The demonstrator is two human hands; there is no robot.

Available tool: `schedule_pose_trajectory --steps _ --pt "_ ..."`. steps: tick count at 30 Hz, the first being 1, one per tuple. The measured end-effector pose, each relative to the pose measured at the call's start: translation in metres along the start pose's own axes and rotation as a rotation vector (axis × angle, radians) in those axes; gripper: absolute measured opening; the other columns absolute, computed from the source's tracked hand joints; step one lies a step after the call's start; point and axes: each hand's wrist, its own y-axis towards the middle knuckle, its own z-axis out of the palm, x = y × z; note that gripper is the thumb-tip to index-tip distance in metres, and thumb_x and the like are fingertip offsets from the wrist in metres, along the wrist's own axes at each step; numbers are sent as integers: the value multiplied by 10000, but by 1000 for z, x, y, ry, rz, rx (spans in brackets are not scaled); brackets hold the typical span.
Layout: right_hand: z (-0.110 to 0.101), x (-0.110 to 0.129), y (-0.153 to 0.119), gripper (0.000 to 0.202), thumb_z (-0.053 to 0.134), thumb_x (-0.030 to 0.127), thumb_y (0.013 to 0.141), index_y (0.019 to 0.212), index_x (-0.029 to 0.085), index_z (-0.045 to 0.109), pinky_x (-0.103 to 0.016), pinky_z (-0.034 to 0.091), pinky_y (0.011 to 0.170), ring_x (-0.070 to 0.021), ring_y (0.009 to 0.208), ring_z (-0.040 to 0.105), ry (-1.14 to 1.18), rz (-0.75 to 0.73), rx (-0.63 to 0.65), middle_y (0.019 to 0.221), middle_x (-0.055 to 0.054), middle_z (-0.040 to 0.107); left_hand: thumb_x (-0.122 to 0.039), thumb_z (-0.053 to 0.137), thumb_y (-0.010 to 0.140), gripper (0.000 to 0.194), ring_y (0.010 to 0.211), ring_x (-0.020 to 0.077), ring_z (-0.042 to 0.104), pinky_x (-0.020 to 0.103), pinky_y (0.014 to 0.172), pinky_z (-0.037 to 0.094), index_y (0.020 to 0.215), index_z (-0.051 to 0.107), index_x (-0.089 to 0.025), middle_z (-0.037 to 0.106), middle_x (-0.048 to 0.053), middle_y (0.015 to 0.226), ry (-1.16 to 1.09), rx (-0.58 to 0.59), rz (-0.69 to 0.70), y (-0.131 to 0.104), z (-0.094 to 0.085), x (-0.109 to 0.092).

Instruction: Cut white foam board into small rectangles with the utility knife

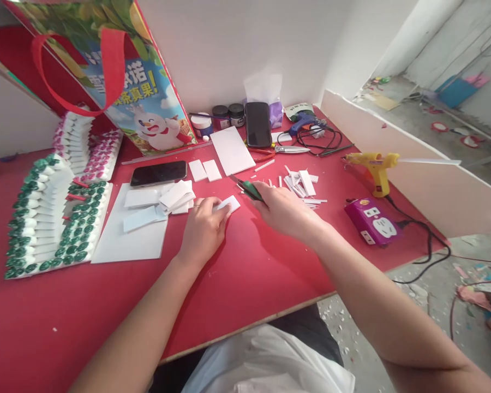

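Observation:
My left hand (204, 226) rests on the red table with its fingers bent, gripping a small white board piece (231, 203) at the near side. My right hand (284, 210) is closed around a green craft knife (251, 190), its blade pointing up and left, a little beyond the piece and apart from it. Cut white scraps (303, 183) lie in a loose heap beyond my right hand. Left of my left hand, several white board strips (175, 196) are stacked on a larger white sheet (126, 248). Two small white rectangles (205, 170) lie farther back.
A yellow glue gun (374, 166) and purple power socket (372, 222) with a black cable stand right. Phones (159, 173), paint jars (236, 114), scissors-like pliers (292, 149) and a blue glue gun (305, 124) sit behind. Left are a green-and-white craft model (61, 218) and printed bag (147, 98).

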Motion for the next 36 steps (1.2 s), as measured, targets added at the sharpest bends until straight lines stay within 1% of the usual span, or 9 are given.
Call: schedule_pose_trajectory --steps 5,9,13,20,27,33,36 --pt "3 1 -3 378 432 192 989 1358 176 510 -284 304 583 -254 841 644 -68 -74 86 1002 -122 726 -169 440 967 304 907 255 541 412 814 484 1079 720 -210 619 119 993 36 -4 -3 0 3 -1" --pt "4 5 -3 445 448 192 986 1430 169 473 -290 315 582 -269 878 667 -88 -65 132 1050 -133 732 -148 420 959 331 916 272 531 446 839 474 1077 724 -204 612 141 1011 22 6 -27 -1 5 -2" --pt "3 9 -3 410 437 185 992 1396 162 506 -291 319 580 -267 890 673 -98 -57 146 1049 -130 734 -152 407 969 340 937 276 531 442 849 467 1078 726 -199 611 147 1031 12 21 -45 -1 5 -3" --pt "2 13 -2 411 434 167 980 1384 166 513 -294 324 573 -275 924 674 -126 -86 148 1026 -132 728 -154 398 976 344 912 275 517 425 825 456 1090 720 -197 607 143 1011 12 32 -39 0 3 -3" --pt "-5 27 -2 479 447 69 916 1393 102 479 -297 344 571 -293 927 685 -261 -71 195 981 -161 716 -140 411 972 324 872 260 510 395 805 453 1069 718 -168 600 134 958 102 31 -1 2 3 -4" --pt "-15 29 -3 353 439 72 913 1241 109 563 -286 363 584 -275 892 703 -290 -96 237 959 -156 713 -152 414 978 308 848 257 501 387 776 449 1062 710 -165 600 135 956 135 39 22 3 3 -3" --pt "-15 27 -5 333 432 80 923 1224 114 569 -291 354 575 -282 894 704 -319 -105 233 980 -159 711 -149 414 977 309 846 257 499 383 776 450 1057 712 -161 600 137 950 137 36 29 3 2 -3"
